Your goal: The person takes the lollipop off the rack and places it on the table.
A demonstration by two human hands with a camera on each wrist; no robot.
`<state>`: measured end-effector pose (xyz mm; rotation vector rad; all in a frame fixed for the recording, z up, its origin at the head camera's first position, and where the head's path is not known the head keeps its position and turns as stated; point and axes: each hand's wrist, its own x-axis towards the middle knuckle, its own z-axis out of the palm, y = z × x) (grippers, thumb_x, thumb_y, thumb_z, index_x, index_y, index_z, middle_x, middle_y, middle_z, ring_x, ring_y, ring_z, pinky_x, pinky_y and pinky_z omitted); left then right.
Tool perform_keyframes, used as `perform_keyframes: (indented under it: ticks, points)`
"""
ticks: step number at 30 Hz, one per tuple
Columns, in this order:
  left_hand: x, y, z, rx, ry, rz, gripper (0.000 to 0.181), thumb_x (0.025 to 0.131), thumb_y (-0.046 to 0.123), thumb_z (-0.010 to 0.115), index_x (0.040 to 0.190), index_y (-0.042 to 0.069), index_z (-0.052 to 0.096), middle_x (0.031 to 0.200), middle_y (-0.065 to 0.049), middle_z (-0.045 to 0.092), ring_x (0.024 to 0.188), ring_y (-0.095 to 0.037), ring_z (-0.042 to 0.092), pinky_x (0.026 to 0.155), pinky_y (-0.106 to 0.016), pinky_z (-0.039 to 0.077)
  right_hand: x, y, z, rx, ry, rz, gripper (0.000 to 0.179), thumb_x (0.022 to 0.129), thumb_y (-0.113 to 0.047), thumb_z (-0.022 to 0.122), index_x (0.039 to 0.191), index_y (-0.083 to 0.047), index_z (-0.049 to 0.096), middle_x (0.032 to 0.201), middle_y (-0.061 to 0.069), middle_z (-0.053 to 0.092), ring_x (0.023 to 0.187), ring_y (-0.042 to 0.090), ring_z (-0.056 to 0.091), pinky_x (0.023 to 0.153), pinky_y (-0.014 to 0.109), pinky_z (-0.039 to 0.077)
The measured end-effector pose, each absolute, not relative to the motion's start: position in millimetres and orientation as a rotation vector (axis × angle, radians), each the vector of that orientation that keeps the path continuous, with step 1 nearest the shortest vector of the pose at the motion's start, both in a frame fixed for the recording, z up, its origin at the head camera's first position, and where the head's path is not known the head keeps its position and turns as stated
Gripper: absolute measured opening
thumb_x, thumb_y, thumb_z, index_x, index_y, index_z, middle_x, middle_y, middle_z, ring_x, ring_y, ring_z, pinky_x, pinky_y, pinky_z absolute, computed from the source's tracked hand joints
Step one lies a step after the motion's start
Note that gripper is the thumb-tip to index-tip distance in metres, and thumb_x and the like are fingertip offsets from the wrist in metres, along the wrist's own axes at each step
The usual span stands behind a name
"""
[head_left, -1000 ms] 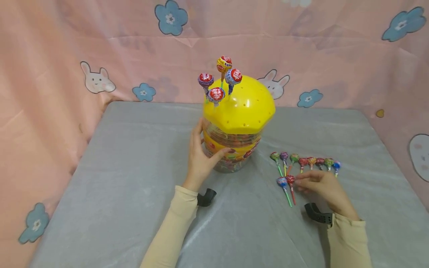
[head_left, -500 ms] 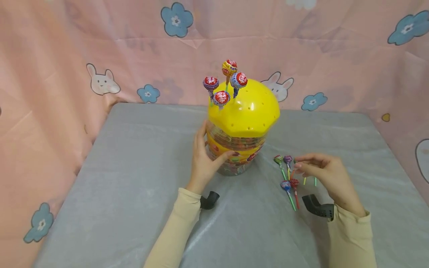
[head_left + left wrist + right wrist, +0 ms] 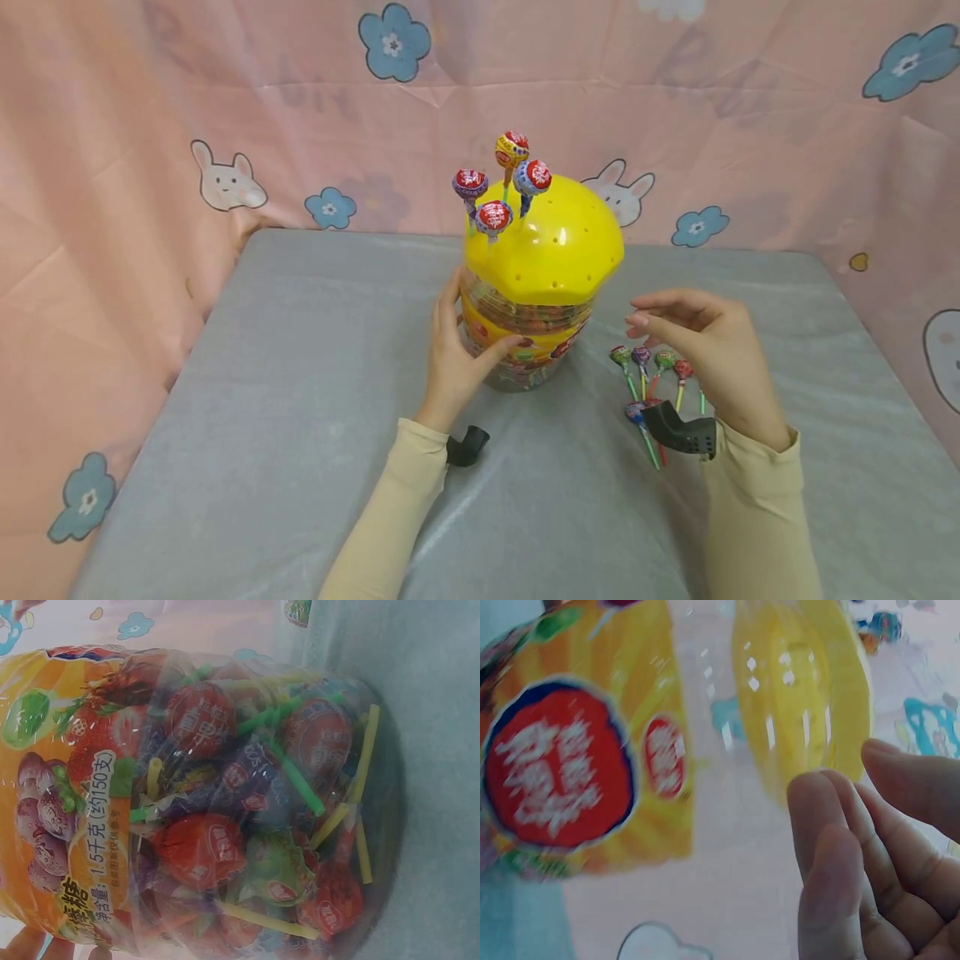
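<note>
A clear lollipop jar (image 3: 525, 333) with a domed yellow lid (image 3: 558, 246) stands on the table. My left hand (image 3: 461, 362) grips its left side, thumb across the front of the label. Several wrapped lollipops (image 3: 493, 218) stick up out of the lid's left part. Through the jar wall, the left wrist view shows many lollipops with coloured sticks (image 3: 296, 780). My right hand (image 3: 705, 337) is raised right of the jar, fingers loosely bent; no lollipop shows between them. In the right wrist view its fingers (image 3: 832, 877) overlap the lid's edge.
Loose lollipops (image 3: 664, 361) lie in a row on the grey tabletop (image 3: 300, 400) below my right hand, which hides part of the row. A blue lollipop (image 3: 635, 412) lies nearer me, beside the right wrist's black mount (image 3: 682, 429). A pink patterned curtain (image 3: 300, 108) hangs behind.
My right hand has gone from beside the near red lollipop, over the row, then up and left toward the jar. The left hand keeps its grip on the jar.
</note>
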<state>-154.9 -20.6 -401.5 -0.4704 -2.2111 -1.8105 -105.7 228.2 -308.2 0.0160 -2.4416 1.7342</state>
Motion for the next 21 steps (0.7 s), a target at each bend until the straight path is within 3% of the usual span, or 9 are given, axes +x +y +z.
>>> perform_keyframes:
  ticks: [17,21]
  points:
    - [-155.4,-20.7,-401.4,-0.455,-2.231,-1.785,0.105,0.073,0.071,0.058,0.151,0.014,0.017,0.146,-0.009,0.029,0.132,-0.019,0.030,0.107,-0.040,0.033,-125.9,187.3,-270.0,0.307,-2.051,1.936,0.019,0.082,0.001,0.072,0.098,0.010,0.067,0.086,0.012,0.070,0.075,0.026,0.065,0.065,0.027,0.052]
    - [-155.7,-20.3,-402.1,-0.451,-2.231,-1.778,0.105,0.072,0.072,0.057,0.150,0.014,0.017,0.146,-0.009,0.029,0.132,-0.020,0.030,0.106,-0.043,0.033,-128.4,177.6,-261.4,0.353,-2.008,1.966,0.018,0.080,0.004,0.072,0.097,0.009,0.068,0.086,0.013,0.069,0.078,0.025,0.066,0.072,0.026,0.054]
